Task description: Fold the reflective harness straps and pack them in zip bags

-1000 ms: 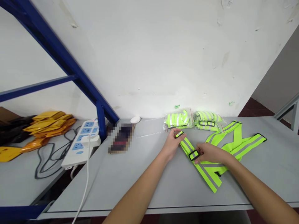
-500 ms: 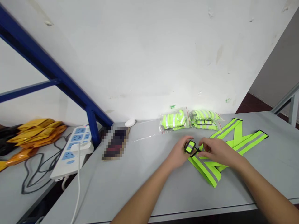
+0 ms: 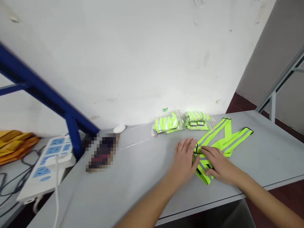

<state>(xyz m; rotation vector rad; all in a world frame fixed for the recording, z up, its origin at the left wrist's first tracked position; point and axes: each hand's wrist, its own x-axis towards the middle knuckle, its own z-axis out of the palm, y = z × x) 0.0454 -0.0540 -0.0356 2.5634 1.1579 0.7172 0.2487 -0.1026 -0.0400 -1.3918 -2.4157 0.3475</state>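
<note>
The two hands are near each other but apart, both low over the neon-yellow strap harness [image 3: 226,144]. The left hand [image 3: 185,158] lies along its nine o'clock edge, fingers extended; the right hand [image 3: 219,166] sits palm down across its four o'clock side. Whether either one pinches the webbing, I cannot tell. A black buckle [image 3: 196,148] shows between their fingertips. The harness lies on the grey table [image 3: 140,177] — gathered under the hands, with two silver-striped arms reaching out to one and two o'clock.

From the hands, one clear packet [image 3: 167,123] of yellow straps rests toward eleven o'clock and another bagged bundle [image 3: 197,121] at twelve, side by side by the wall [image 3: 142,63]. A white oval object [image 3: 119,129] is near ten. At nine o'clock come a pixelated item [image 3: 103,153], then the power strip [image 3: 48,161] — and, farthest out, yellow packages [image 3: 16,145].
</note>
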